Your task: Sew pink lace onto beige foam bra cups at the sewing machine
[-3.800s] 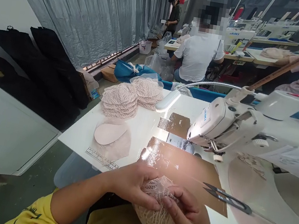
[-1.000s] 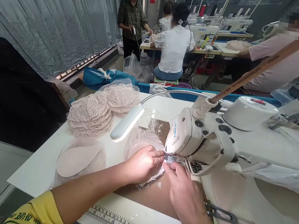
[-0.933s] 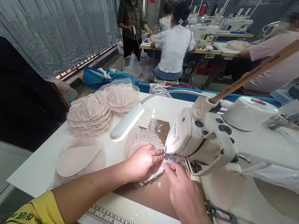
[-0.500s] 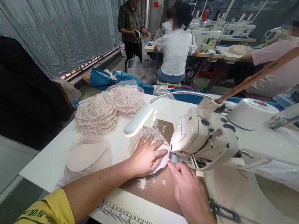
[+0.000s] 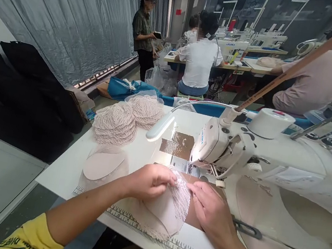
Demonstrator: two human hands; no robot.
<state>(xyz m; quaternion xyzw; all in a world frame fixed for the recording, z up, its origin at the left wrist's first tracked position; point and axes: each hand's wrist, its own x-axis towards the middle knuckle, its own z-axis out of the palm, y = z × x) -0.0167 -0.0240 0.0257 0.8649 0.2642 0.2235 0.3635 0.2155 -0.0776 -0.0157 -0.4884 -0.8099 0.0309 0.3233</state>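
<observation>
Both my hands hold a pink lace-covered cup piece (image 5: pixel 171 208) over the near edge of the white sewing table (image 5: pixel 66 167). My left hand (image 5: pixel 148 180) pinches its upper left edge with curled fingers. My right hand (image 5: pixel 210 210) grips the right edge, fingers closed on the lace. The piece hangs in front of the white sewing machine (image 5: pixel 243 154), clear of its needle area (image 5: pixel 201 171).
Two stacks of lace cups (image 5: pixel 117 122) and a flat pink pad (image 5: pixel 103 166) lie to the left. A lamp (image 5: pixel 161 127) hangs over the table. Thread snips (image 5: pixel 246 228) lie right of my hand. Other people sit and stand at tables behind.
The lace piece was under the presser foot with both hands guiding it; now it has been pulled back toward me, off the needle plate, and is held at the table's front edge.
</observation>
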